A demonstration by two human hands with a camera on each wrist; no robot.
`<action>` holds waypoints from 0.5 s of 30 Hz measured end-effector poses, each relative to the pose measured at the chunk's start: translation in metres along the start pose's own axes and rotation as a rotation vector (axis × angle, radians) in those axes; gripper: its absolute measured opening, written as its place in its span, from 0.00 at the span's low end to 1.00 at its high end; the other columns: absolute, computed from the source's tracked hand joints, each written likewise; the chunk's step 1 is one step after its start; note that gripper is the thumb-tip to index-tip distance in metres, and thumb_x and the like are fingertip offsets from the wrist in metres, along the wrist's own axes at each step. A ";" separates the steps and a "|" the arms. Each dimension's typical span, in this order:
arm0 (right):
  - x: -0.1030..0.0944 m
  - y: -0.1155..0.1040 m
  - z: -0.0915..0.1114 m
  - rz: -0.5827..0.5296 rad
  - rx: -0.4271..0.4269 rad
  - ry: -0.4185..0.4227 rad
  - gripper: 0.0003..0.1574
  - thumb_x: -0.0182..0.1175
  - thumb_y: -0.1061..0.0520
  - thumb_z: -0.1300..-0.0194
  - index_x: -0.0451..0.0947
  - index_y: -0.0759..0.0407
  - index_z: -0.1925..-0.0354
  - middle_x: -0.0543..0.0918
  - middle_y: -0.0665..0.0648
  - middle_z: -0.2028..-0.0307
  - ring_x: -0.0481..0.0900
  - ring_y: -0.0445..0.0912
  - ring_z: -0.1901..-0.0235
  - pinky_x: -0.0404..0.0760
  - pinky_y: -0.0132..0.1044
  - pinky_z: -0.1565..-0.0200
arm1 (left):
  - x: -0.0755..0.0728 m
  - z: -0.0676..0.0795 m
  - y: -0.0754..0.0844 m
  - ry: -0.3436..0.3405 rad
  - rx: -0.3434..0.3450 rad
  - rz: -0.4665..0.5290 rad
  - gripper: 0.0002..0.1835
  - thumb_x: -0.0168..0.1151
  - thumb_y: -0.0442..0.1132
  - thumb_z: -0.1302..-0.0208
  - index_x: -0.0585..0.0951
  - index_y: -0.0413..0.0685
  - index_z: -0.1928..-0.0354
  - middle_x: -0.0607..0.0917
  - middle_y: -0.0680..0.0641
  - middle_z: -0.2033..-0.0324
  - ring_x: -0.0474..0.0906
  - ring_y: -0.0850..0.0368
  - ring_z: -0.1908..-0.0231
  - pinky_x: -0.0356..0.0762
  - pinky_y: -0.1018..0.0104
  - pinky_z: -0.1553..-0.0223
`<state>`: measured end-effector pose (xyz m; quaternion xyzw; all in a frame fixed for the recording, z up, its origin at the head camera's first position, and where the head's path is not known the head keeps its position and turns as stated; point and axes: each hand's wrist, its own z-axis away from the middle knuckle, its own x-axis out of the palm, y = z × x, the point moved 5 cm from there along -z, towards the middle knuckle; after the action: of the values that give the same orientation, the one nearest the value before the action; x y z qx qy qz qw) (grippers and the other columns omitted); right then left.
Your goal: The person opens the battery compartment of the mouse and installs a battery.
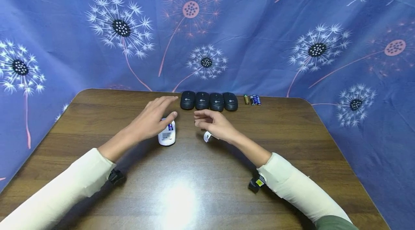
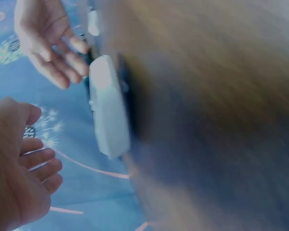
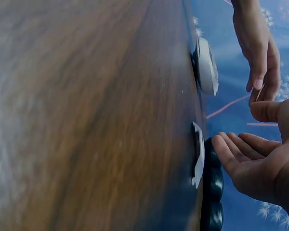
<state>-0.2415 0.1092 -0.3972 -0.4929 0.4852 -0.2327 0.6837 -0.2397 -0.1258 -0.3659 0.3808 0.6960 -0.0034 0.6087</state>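
Note:
A white computer mouse (image 1: 166, 138) lies underside up on the table, and a blue battery (image 1: 170, 127) shows in its opened compartment. My left hand (image 1: 150, 119) hovers over the mouse's left side, fingers extended and thumb apart, holding nothing. Across from it, my right hand (image 1: 216, 126) is held above the table with loosely bent fingers and nothing in them. Under that hand lies a white curved battery cover (image 1: 207, 136), partly hidden by it in the head view. In the right wrist view the cover (image 3: 198, 156) stands apart from the fingertips.
Several black mice (image 1: 202, 100) stand in a row at the back of the wooden table (image 1: 279, 140). To their right lie a gold battery (image 1: 246, 99) and several blue ones (image 1: 255, 100). A blue dandelion-patterned cloth (image 1: 253, 42) hangs behind the table.

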 end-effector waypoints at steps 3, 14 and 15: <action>-0.007 0.003 0.002 0.043 -0.017 0.019 0.34 0.66 0.57 0.19 0.75 0.70 0.23 0.86 0.69 0.31 0.87 0.60 0.31 0.89 0.50 0.27 | 0.000 -0.007 0.005 -0.033 -0.005 -0.014 0.33 0.56 0.47 0.11 0.65 0.45 0.12 0.70 0.37 0.15 0.64 0.33 0.15 0.58 0.29 0.11; -0.032 0.008 0.007 0.277 -0.036 0.061 0.40 0.66 0.53 0.18 0.69 0.64 0.17 0.77 0.66 0.20 0.82 0.63 0.25 0.82 0.57 0.20 | 0.012 -0.030 0.029 -0.092 0.037 -0.114 0.34 0.54 0.47 0.13 0.68 0.37 0.15 0.69 0.35 0.15 0.62 0.35 0.13 0.60 0.35 0.09; -0.035 0.009 0.008 0.300 -0.029 0.058 0.41 0.67 0.51 0.18 0.69 0.63 0.16 0.76 0.65 0.19 0.81 0.63 0.24 0.82 0.58 0.20 | 0.015 -0.032 0.030 -0.105 0.034 -0.114 0.34 0.53 0.47 0.12 0.67 0.37 0.14 0.68 0.35 0.14 0.61 0.36 0.12 0.60 0.36 0.09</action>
<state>-0.2508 0.1444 -0.3897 -0.4179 0.5764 -0.1348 0.6892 -0.2506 -0.0816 -0.3566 0.3500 0.6835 -0.0700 0.6367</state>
